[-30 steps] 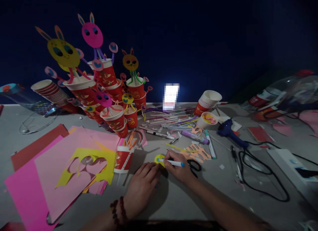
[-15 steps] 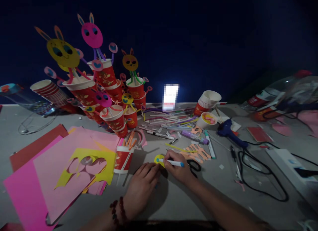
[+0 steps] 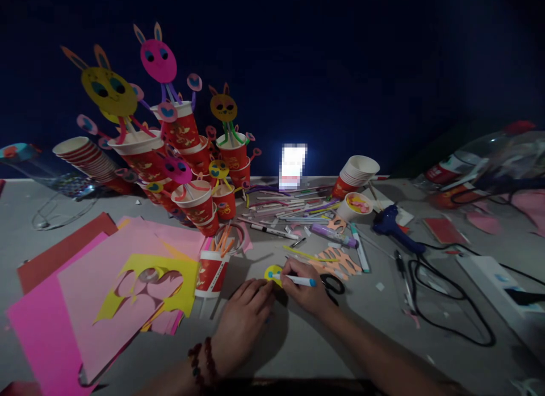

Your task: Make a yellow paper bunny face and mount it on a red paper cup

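Nothing has shifted since a second ago; my right hand (image 3: 304,291) grips the white marker (image 3: 296,280) on the yellow disc (image 3: 272,271); my left hand (image 3: 242,322) presses flat beside it; scissors (image 3: 332,283) and a red cup (image 3: 212,274) crowd close.

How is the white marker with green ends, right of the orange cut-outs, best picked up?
Pinch the marker at mid-barrel from above, fingers across its length. It lies flat with the orange cut-outs close on its left, so probably come from its right side. The right hand holds a pen.
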A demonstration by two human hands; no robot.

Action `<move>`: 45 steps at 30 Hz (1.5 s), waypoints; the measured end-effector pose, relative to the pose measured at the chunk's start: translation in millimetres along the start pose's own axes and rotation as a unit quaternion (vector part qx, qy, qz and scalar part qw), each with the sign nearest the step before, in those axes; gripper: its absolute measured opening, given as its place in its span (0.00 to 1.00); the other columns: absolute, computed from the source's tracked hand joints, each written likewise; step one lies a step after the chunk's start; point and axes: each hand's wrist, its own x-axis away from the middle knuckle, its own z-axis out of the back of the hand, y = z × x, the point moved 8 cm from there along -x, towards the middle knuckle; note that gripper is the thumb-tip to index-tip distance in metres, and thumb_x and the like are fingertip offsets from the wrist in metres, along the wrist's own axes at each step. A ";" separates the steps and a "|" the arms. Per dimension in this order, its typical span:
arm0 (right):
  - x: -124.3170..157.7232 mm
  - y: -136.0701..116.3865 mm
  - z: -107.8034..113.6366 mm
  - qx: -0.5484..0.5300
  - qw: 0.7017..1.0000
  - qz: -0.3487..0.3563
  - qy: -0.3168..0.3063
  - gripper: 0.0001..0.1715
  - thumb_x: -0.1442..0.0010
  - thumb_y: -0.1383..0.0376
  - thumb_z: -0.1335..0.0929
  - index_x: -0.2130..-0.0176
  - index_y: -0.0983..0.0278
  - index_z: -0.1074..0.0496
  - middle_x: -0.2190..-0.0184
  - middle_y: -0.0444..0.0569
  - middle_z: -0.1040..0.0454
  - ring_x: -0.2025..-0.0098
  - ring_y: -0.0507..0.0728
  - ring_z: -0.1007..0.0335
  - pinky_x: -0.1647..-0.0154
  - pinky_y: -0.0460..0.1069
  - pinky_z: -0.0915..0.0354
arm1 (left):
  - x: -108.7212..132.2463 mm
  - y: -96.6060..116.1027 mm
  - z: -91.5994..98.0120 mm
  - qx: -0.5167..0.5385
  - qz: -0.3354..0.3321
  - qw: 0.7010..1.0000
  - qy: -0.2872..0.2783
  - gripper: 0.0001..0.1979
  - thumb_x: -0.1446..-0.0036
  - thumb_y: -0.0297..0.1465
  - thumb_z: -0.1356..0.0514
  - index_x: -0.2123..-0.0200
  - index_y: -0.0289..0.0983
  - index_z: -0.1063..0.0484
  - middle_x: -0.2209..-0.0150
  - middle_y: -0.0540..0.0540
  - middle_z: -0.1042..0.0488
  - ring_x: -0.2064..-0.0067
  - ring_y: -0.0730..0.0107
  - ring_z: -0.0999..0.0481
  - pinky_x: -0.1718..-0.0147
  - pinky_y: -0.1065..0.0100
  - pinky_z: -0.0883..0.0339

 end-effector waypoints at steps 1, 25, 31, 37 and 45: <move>-0.2 -0.3 0.4 -0.003 1.000 0.000 0.002 0.08 0.42 0.64 0.36 0.73 0.60 0.36 0.79 0.41 0.33 0.75 0.53 0.37 0.72 0.47 0.44 | 0.3 0.3 -0.5 0.001 -0.003 1.000 -0.001 0.17 0.37 0.33 0.41 0.45 0.36 0.31 0.43 0.46 0.28 0.42 0.59 0.33 0.41 0.58 0.40; -0.1 -0.8 2.9 -0.037 0.999 0.000 0.017 0.09 0.42 0.63 0.36 0.74 0.61 0.35 0.80 0.40 0.35 0.77 0.52 0.40 0.74 0.47 0.44 | 0.1 0.2 0.4 -0.002 -0.002 1.000 0.009 0.17 0.36 0.32 0.41 0.45 0.37 0.31 0.44 0.46 0.28 0.43 0.58 0.32 0.42 0.58 0.39; 1.6 7.8 15.5 -0.119 0.988 -0.050 0.089 0.08 0.39 0.61 0.37 0.68 0.61 0.34 0.75 0.43 0.31 0.73 0.54 0.35 0.72 0.47 0.39 | 2.0 0.9 -1.8 0.003 -0.001 1.000 0.000 0.19 0.36 0.33 0.42 0.43 0.37 0.33 0.43 0.45 0.29 0.42 0.57 0.33 0.41 0.57 0.39; 1.1 5.7 18.3 -0.064 0.994 -0.038 0.082 0.09 0.44 0.64 0.36 0.76 0.61 0.38 0.80 0.40 0.37 0.76 0.53 0.41 0.74 0.47 0.44 | 1.5 0.7 -1.2 0.008 0.002 1.000 -0.007 0.22 0.38 0.33 0.39 0.42 0.36 0.34 0.42 0.45 0.30 0.42 0.56 0.33 0.41 0.56 0.39; 2.1 4.8 17.7 -0.031 0.996 -0.047 0.067 0.09 0.46 0.66 0.37 0.77 0.61 0.39 0.81 0.40 0.37 0.77 0.52 0.42 0.75 0.46 0.47 | 0.5 1.6 0.1 0.002 -0.005 1.000 0.004 0.21 0.38 0.31 0.40 0.42 0.35 0.34 0.43 0.44 0.29 0.42 0.58 0.33 0.42 0.57 0.38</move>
